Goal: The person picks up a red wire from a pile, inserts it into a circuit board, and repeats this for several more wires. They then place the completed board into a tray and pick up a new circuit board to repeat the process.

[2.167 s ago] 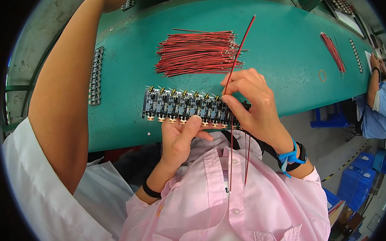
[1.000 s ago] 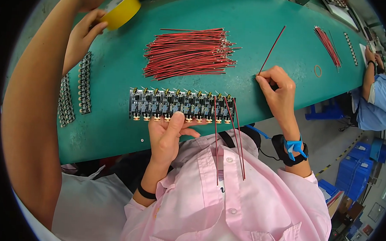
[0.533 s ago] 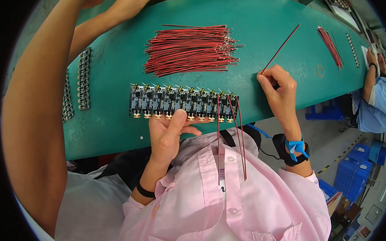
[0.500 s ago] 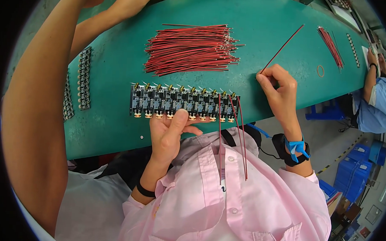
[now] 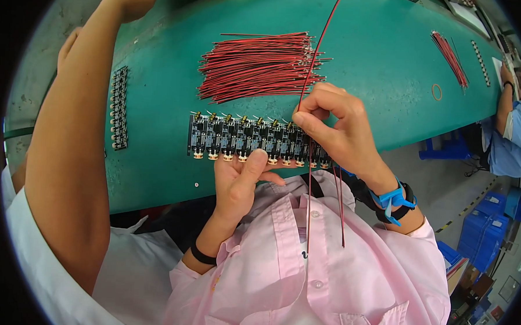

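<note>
My left hand [image 5: 236,187] grips a strip of joined circuit boards [image 5: 244,140] from its near side, thumb on top and fingers beneath. Along the strip's far edge stand small yellowish parts with thin pale leads, and brass-coloured round parts line the near edge. Pinched between thumb and fingers of my right hand [image 5: 335,122] is a red wire [image 5: 319,49], its long end pointing up and away. That hand is at the strip's far edge, toward its right end, and hides the wire's lower tip. Several red wires [image 5: 340,218] hang from the strip's right part over my pink shirt.
A large pile of red wires [image 5: 253,69] lies beyond the strip on the green table [image 5: 381,63]. Another board strip [image 5: 119,107] rests at left, near a co-worker's arm [image 5: 69,154]. At right lie a smaller wire bundle [image 5: 449,57] and a rubber band [image 5: 437,92].
My right hand has brought the wire left from beside the strip to its far edge. The strip has shifted slightly right. The co-worker's arms at left have moved.
</note>
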A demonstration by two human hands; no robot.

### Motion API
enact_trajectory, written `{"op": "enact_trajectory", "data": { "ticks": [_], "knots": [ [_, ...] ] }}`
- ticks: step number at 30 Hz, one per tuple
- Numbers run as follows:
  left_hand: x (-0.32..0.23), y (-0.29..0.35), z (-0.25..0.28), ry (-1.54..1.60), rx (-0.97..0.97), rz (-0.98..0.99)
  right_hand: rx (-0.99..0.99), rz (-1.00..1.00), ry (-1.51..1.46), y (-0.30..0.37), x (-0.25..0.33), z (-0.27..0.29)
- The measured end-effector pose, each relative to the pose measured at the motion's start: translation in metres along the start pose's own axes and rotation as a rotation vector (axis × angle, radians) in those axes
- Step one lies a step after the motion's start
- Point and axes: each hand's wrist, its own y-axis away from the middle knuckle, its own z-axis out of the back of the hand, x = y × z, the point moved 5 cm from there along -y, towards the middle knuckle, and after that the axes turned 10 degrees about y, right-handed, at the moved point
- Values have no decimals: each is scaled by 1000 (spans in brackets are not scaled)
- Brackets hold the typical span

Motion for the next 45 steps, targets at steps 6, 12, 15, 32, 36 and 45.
{"op": "enact_trajectory", "data": {
  "ticks": [6,12,15,32,36,45],
  "knots": [
    [1,-2,3,55,35,7,-12,14,33,1,-2,1],
    [0,-2,2,55,61,-2,-17,57,115,-1,0,1],
    [-1,-2,1,69,27,-17,-22,71,132,-2,1,2],
    [-2,-1,2,62,42,-23,-19,142,109,-5,4,3],
    [-2,-1,2,78,29,-24,-12,151,108,-5,5,3],
    [4,-6,-1,69,33,-9,-32,138,121,-1,-2,8]
  ]
}}
